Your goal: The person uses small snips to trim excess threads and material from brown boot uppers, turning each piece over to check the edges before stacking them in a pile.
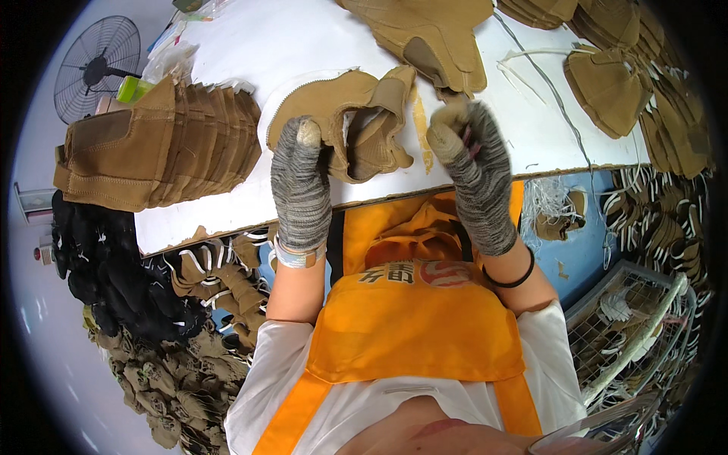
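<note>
A tan shoe upper (322, 108) with a zigzag-stitched edge lies on the white tabletop, its opening toward me. My left hand (299, 186), in a grey knit glove with a pale thumb tip, grips the near left side of this upper; its fingers are partly hidden. To the right, apart from the upper, my right hand (479, 178) wears a matching glove. Its thumb and fingers are curled together and slightly blurred. A dark reddish bit shows between them, too small to name. Just beyond the right hand lies another flat tan upper (447, 45).
A stack of tan uppers (163, 148) stands at the table's left. More stacked pieces (607, 87) lie at the right, beside a dark cord (547, 80). The white table (227, 45) has a worn near edge. Below are heaped shoe parts (182, 379) and a wire basket (629, 318).
</note>
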`<state>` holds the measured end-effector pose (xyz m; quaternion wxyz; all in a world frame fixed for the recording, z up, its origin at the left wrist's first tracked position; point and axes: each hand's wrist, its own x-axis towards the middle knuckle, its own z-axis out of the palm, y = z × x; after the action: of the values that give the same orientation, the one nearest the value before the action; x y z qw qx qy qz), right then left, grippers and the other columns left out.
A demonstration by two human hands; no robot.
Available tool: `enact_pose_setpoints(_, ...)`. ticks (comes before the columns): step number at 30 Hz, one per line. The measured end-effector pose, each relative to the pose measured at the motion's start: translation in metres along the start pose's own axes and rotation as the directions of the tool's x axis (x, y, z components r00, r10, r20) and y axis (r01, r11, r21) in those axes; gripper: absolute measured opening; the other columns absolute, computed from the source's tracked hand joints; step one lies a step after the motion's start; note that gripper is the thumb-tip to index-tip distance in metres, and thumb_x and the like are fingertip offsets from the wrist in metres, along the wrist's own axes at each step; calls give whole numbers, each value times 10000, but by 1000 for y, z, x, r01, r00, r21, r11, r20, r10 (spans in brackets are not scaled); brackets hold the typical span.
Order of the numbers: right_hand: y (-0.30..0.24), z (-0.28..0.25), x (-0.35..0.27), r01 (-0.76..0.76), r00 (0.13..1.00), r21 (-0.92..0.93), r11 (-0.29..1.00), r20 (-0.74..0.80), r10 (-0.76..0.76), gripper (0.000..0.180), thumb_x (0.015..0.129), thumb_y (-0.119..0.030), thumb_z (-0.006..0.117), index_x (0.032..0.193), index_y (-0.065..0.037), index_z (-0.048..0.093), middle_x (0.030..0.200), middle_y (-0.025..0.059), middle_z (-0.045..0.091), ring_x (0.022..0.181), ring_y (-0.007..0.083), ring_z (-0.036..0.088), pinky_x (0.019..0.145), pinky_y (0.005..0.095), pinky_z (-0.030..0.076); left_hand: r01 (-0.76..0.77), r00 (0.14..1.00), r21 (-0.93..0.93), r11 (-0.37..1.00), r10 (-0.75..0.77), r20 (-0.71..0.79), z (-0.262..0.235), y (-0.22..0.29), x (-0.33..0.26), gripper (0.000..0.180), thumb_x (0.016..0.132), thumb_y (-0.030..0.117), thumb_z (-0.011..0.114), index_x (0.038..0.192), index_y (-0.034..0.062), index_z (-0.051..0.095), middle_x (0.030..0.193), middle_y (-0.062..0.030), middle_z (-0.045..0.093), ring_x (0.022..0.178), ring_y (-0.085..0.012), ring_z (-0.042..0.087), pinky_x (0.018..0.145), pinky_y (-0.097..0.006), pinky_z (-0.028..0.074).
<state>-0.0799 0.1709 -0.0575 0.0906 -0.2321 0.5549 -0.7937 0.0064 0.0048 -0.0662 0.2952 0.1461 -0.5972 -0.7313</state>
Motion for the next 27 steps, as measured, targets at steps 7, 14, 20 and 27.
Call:
enact_pose_setpoints(7, 9, 7, 20, 420, 907, -565, 710, 264, -327, 445, 779, -255, 729, 1116, -34, 541, 855, 69, 591, 789, 155, 606, 705, 290, 525, -12, 1000, -63, 998, 13, 9, 5, 0, -5, 368, 951, 354, 498, 1052, 11, 589, 1022, -81, 614, 936, -167, 565, 863, -308, 455)
enact_pose_setpoints(14, 22, 4, 7, 161, 959, -566, 809, 284, 7, 400, 841, -184, 630, 1199, -51, 513, 907, 103, 613, 789, 195, 625, 716, 306, 532, -97, 989, 100, 990, 107, -99, -1, -6, -9, 350, 938, 346, 522, 1049, 18, 576, 984, -66, 594, 899, -161, 548, 824, -286, 440)
enact_pose_setpoints(20, 45, -6, 22, 55, 983, -240, 969, 186, -9, 308, 885, -125, 567, 1176, -28, 536, 932, 81, 615, 763, 168, 632, 693, 273, 542, -481, 842, 495, 724, 539, 30, -7, -8, -16, 355, 924, 333, 527, 1070, 10, 542, 993, -84, 562, 934, -193, 522, 878, -333, 402)
enact_pose_setpoints(27, 25, -29, 27, -331, 939, 125, 935, 144, 313, 305, 884, -225, 570, 1103, -12, 569, 1010, 136, 608, 874, 204, 642, 666, 278, 583, -311, 906, 231, 922, 361, -220, -27, -30, -32, 427, 916, 351, 552, 1159, 6, 488, 1034, -93, 536, 963, -184, 507, 891, -321, 411)
